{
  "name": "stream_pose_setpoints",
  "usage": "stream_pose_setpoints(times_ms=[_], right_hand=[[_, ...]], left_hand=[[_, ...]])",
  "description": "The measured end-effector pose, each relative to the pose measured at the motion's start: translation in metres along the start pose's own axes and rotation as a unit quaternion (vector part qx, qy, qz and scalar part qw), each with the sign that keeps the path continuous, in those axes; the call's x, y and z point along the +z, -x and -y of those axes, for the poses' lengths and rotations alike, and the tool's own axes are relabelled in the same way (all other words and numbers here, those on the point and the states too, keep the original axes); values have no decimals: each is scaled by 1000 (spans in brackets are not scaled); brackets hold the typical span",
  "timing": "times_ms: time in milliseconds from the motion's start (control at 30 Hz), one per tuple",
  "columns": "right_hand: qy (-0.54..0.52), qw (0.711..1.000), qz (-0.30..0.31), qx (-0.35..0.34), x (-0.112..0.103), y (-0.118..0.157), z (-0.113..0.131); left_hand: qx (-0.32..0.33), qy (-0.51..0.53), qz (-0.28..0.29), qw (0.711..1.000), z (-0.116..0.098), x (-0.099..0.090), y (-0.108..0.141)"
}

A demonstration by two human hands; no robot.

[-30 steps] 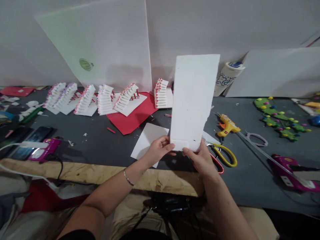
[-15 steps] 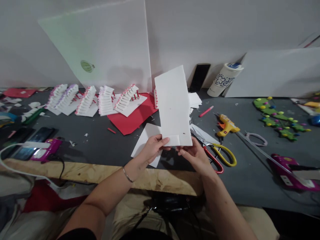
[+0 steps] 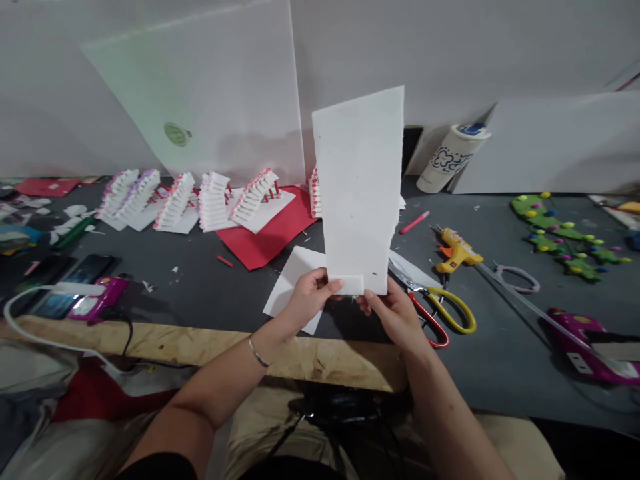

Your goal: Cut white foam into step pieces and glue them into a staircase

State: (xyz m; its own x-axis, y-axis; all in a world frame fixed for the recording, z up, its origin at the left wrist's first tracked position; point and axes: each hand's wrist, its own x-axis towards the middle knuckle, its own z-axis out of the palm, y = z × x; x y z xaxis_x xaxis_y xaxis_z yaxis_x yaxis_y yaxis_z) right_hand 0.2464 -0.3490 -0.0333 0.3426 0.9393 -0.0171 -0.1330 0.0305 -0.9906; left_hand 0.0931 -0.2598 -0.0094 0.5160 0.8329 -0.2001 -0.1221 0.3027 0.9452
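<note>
A tall white foam board sheet (image 3: pixel 357 187) stands almost upright over the bench, gripped along its bottom edge by both hands. My left hand (image 3: pixel 315 297) pinches the lower left corner, its thumb on a small white strip (image 3: pixel 346 285) lying against the board. My right hand (image 3: pixel 395 310) pinches the lower right part, thumb in front and fingers behind. Below and left of the board lies another white sheet (image 3: pixel 295 283). Scissors (image 3: pixel 434 303) with one red and one yellow handle rest beside my right hand, their blades partly over a white piece.
A yellow glue gun (image 3: pixel 457 250) and a red pen (image 3: pixel 414 223) lie to the right, with green decorated shapes (image 3: pixel 560 230) beyond. Small white stair models (image 3: pixel 215 203) and red sheet (image 3: pixel 267 240) sit at left. A white tumbler (image 3: pixel 450 160) leans against the wall. Purple power strips (image 3: pixel 97 299) flank both sides.
The board has been tilted up to a more upright position, its top edge now higher and covering more of the black phone behind. Both hands keep their grip at the bottom edge.
</note>
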Motion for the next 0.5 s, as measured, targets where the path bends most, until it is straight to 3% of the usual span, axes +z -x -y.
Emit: stream_pose_setpoints(times_ms=[133,233,300,400,500], right_hand=[[47,998,0,-33,-1,-4,-4],[183,979,-50,-75,-13,-5,2],[328,937,-71,-96,-31,0,8],[544,825,-75,-131,-65,15,11],[639,757,-45,-133,-96,31,3]], left_hand=[[9,-3,-8,1000,-1,-2,0],[28,5,-28,999,-3,-7,-3],[40,11,-47,998,-4,-11,-6],[53,21,-74,996,-7,-17,-12],[60,27,-81,995,-9,-20,-15]])
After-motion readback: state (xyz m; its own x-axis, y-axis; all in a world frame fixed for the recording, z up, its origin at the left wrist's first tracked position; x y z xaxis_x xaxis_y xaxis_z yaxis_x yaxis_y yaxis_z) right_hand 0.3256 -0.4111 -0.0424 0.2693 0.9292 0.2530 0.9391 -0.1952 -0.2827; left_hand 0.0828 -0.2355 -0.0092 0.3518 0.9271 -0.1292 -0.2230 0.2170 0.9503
